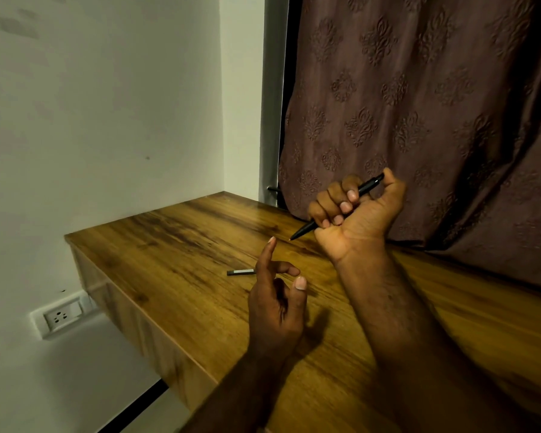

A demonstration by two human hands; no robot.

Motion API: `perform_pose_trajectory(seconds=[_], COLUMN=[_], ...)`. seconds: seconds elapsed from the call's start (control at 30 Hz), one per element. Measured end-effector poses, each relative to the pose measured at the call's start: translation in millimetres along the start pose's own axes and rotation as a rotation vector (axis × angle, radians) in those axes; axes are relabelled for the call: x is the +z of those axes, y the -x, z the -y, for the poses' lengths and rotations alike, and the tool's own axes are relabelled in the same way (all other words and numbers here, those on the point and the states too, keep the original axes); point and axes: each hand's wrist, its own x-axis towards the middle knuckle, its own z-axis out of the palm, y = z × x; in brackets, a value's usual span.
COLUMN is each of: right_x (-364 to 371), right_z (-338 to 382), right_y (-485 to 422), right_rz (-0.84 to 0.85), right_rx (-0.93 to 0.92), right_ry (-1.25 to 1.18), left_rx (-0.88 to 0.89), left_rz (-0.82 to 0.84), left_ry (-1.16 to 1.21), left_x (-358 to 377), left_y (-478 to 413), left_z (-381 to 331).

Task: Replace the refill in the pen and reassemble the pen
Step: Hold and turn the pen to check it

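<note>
Head view: the right hand (356,214) is fisted round the black pen (305,229) above the table (169,245), the left hand (277,301) loose-fingered and empty beside a grey refill (239,272); the pen looks assembled, so testing its click seems next

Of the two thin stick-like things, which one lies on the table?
The short grey stick beside the left hand lies flat on the table. The longer black pen is off it, gripped in the right hand.
</note>
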Motion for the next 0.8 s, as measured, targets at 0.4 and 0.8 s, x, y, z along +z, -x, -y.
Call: perform_pose_trajectory(seconds=[0.4, 0.8], right_x=[-1.3, 0.7], right_z=[-0.4, 0.9], right_y=[-1.5, 0.8], right_rz=[-0.047, 0.064], right_rx=[-0.031, 0.009], right_ry=[0.052, 0.099], left_rx=[-0.005, -0.006], left_rz=[0.005, -0.008], left_ry=[0.020, 0.027], left_x=[-0.1, 0.1], left_y=[0.8, 1.4], left_z=[-2.6, 0.8])
